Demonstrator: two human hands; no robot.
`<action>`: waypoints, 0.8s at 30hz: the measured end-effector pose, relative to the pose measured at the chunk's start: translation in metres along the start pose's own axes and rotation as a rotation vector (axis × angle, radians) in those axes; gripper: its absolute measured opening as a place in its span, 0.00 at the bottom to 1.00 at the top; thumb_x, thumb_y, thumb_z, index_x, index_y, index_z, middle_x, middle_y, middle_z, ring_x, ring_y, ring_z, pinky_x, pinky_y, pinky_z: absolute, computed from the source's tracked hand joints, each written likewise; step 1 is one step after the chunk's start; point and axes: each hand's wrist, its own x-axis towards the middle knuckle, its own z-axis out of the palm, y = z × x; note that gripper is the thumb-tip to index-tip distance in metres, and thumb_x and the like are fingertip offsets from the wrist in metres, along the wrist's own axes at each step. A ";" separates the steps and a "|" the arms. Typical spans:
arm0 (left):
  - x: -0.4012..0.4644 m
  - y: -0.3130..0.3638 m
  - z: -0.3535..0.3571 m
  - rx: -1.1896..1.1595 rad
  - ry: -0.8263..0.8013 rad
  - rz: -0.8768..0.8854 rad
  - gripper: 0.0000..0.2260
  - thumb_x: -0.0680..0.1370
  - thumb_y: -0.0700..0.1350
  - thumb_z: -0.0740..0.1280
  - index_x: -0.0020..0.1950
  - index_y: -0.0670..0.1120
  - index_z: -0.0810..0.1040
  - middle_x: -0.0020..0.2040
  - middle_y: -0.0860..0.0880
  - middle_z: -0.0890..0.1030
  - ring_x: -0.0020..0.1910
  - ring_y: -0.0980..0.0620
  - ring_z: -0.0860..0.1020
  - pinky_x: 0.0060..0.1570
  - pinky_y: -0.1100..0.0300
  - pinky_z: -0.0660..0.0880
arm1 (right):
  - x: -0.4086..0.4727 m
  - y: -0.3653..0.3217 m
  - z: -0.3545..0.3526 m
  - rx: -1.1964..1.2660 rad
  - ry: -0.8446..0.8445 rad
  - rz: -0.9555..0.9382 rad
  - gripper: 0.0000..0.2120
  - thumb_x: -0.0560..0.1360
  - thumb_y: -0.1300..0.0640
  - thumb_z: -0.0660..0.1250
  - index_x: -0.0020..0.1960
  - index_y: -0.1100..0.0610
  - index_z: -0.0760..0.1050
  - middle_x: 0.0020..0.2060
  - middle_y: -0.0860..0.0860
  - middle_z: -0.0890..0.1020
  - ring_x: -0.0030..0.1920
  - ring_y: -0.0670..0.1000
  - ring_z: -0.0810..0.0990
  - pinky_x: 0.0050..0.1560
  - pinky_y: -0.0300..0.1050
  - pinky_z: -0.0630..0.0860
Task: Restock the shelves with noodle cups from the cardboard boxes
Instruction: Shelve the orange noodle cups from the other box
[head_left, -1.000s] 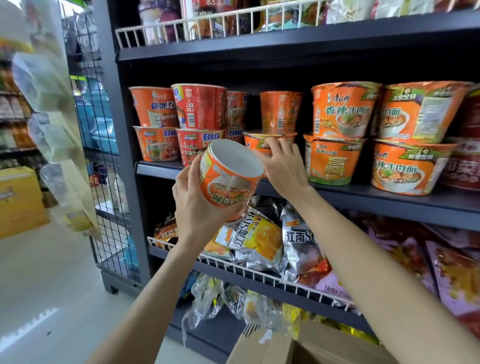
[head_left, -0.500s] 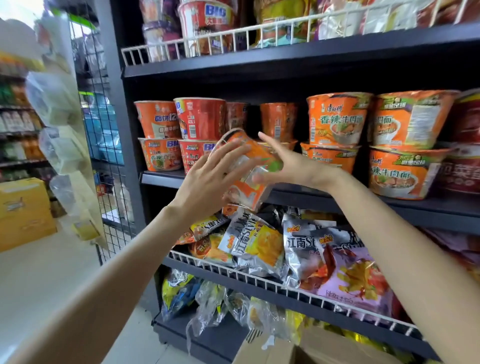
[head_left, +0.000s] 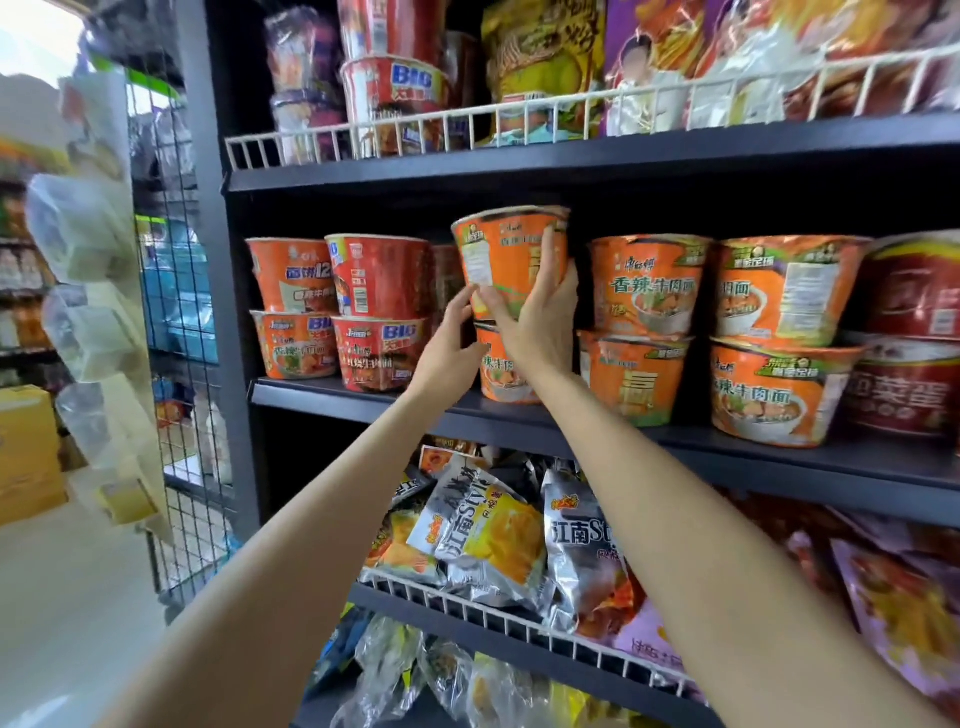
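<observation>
Orange noodle cup (head_left: 511, 254) stood upright atop a second orange cup (head_left: 501, 371) on the middle shelf (head_left: 519, 415), its lid close under the shelf above. We saw the right hand (head_left: 540, 317) wrapped round its lower right side, fingers curled up the wall and thumb across the front near the white label; that hand held the cup. The left hand (head_left: 449, 351) sat just left of it with fingers relaxed and spread; the fingertips (head_left: 465, 299) reached the cup's lower left edge, but whether they actually touched it we could not tell. It gripped nothing.

Right of the held cup we noted two stacks of orange beef-noodle cups (head_left: 647, 283), two high, then a dark red stack (head_left: 914, 338) at the far right. To the left stood two stacks of red and orange cups marked BIG (head_left: 382, 353), also two high.

Upper shelf, behind a white wire rail (head_left: 571, 119): more BIG cups (head_left: 397, 98) and bagged goods. Lower shelf, behind another wire rail: silver and yellow snack bags (head_left: 488, 540), with purple packets at right. Clear-wrapped packets lay below those.

At the left end of the unit we recorded a wire mesh panel (head_left: 182, 312) and, beyond it, a blurred hanging strip of pale packets (head_left: 88, 270). A yellow box (head_left: 26, 447) sat at the left edge.
</observation>
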 end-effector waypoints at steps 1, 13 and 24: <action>0.009 -0.003 0.003 -0.035 -0.048 -0.052 0.32 0.77 0.37 0.60 0.76 0.59 0.54 0.74 0.53 0.64 0.57 0.53 0.76 0.51 0.56 0.72 | 0.001 0.008 0.005 -0.099 -0.051 0.027 0.40 0.77 0.40 0.61 0.78 0.50 0.41 0.73 0.67 0.54 0.73 0.63 0.58 0.70 0.56 0.63; 0.019 -0.011 0.027 0.087 -0.062 -0.063 0.26 0.80 0.39 0.60 0.77 0.53 0.58 0.73 0.51 0.67 0.50 0.61 0.74 0.39 0.77 0.67 | -0.017 0.043 -0.041 -0.455 -0.657 -0.128 0.32 0.80 0.61 0.60 0.79 0.54 0.48 0.78 0.50 0.44 0.77 0.52 0.45 0.74 0.53 0.57; -0.051 -0.028 0.043 0.151 0.160 0.172 0.17 0.78 0.48 0.64 0.67 0.52 0.70 0.59 0.56 0.78 0.58 0.55 0.75 0.56 0.53 0.74 | -0.082 0.034 -0.107 -0.449 -0.349 -0.264 0.16 0.78 0.60 0.59 0.66 0.56 0.72 0.53 0.53 0.82 0.55 0.56 0.76 0.50 0.48 0.70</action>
